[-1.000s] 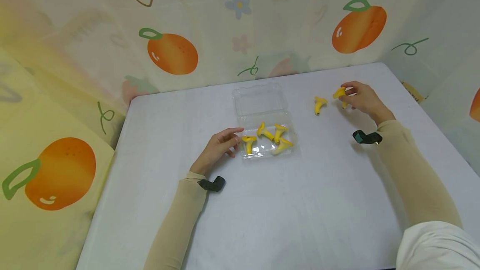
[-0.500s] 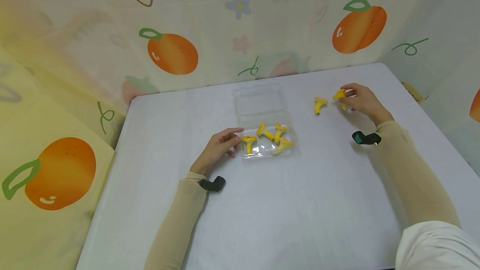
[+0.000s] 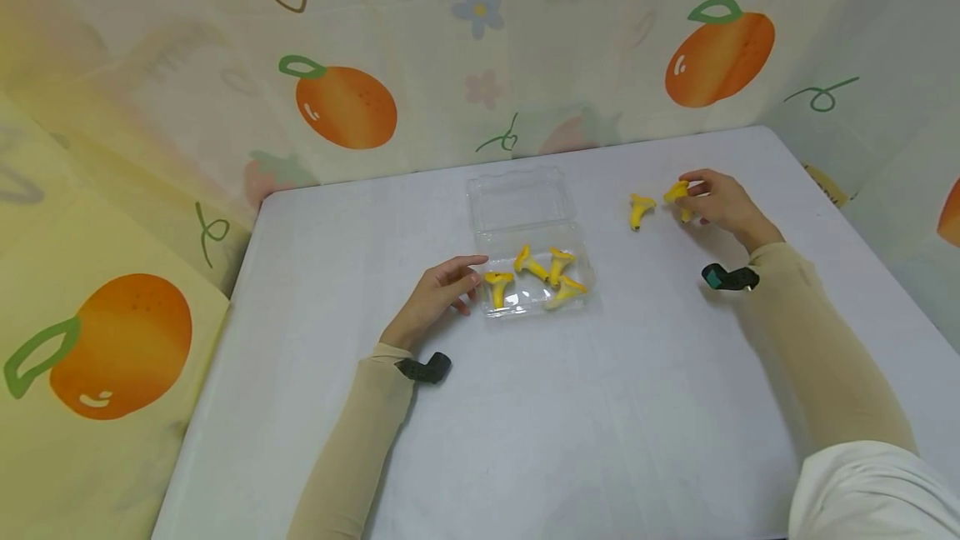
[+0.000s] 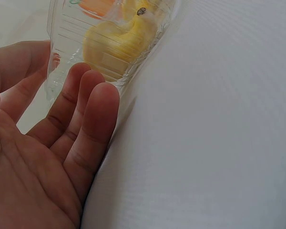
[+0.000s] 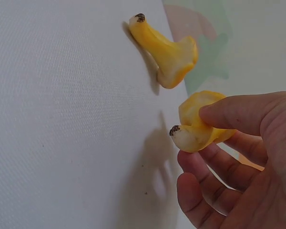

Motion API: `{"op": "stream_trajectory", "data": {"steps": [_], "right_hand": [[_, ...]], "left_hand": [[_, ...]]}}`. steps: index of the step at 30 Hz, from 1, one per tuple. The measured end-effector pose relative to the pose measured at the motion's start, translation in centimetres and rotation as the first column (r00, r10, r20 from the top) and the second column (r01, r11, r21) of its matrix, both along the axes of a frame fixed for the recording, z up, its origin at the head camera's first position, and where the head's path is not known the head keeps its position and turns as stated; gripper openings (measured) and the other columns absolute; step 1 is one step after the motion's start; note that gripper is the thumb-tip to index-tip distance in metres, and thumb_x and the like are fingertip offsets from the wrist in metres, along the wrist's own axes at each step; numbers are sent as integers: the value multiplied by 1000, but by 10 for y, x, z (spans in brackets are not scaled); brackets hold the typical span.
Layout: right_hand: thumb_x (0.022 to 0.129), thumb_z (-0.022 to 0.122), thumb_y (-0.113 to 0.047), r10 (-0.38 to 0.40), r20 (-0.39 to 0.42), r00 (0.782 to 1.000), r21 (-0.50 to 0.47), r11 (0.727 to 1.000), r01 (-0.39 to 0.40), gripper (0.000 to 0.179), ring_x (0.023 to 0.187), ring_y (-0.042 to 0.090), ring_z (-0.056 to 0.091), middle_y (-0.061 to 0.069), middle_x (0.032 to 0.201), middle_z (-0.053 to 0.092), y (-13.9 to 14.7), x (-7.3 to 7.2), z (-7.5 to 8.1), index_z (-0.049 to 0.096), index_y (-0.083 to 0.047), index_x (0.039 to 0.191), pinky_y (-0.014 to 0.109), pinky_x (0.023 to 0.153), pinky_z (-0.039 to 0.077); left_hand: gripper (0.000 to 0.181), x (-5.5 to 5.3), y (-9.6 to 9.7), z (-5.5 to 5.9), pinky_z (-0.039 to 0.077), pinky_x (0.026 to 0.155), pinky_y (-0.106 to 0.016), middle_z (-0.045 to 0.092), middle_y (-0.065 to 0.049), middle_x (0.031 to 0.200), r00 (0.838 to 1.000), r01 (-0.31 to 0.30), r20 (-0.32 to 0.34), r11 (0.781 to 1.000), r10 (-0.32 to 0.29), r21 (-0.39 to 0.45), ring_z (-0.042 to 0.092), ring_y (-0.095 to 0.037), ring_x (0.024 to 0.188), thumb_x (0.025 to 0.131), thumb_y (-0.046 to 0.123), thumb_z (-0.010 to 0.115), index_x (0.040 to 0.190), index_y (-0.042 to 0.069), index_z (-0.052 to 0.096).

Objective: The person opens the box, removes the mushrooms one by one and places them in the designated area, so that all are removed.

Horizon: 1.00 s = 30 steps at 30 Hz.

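Observation:
My right hand (image 3: 727, 205) pinches a yellow chanterelle mushroom (image 5: 193, 138) between thumb and fingers, slightly above the table at the far right. A second chanterelle (image 3: 639, 211) lies on the cloth just left of it. In the centre, a clear plastic clamshell box (image 3: 517, 312) stands with its lid (image 3: 521, 197) folded back. Several chanterelles (image 3: 530, 263) lie inside the box. At its left side rests my left hand (image 3: 435, 294), fingers loosely bent, with fingertips at the box wall. Through the plastic, the left wrist view shows a chanterelle (image 4: 119, 45) close to those fingertips.
A white cloth covers the table (image 3: 600, 415). Its back edge meets a fabric backdrop (image 3: 420, 48) printed with oranges, hearts and flowers. Dark wrist cameras sit on the left wrist (image 3: 425, 367) and right wrist (image 3: 730, 277).
My right hand has shifted slightly down and toward the left, with the chanterelle in its fingers. The left hand, the box and its mushrooms have stayed in place.

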State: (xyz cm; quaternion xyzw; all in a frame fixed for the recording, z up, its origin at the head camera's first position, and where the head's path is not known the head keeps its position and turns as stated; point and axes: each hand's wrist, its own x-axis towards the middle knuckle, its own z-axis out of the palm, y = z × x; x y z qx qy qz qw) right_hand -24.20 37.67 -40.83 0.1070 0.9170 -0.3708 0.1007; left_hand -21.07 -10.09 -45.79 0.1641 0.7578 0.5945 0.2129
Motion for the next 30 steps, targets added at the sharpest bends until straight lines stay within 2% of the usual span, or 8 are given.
{"op": "stream_trajectory", "data": {"steps": [14,23,30], "right_hand": [[102,57,-26,-6,-7,1000,-17,1000,6,59,105,34,51,30,139,45,-1,0,-4,37,-3,153,19,67,49],[102,58,-26,-18,9,1000,-27,999,18,60,105,32,51,28,139,46,-3,0,-5,37,-3,153,19,68,49],[102,58,-27,-33,30,999,-37,999,34,60,106,32,51,28,140,47,-3,1,-7,36,-4,153,20,69,48]], "left_hand": [[40,0,0,0,57,62,-24,61,-10,102,1000,7,2,999,-7,33,59,-16,82,102,15,60,141,9,58],[40,-1,-1,0,57,63,-24,61,-7,101,1000,9,2,1000,-9,25,59,-16,83,102,15,60,141,9,58],[40,1,0,2,56,63,-24,61,-9,101,1000,5,7,1000,-5,23,59,-17,83,102,16,60,142,10,58]]}}
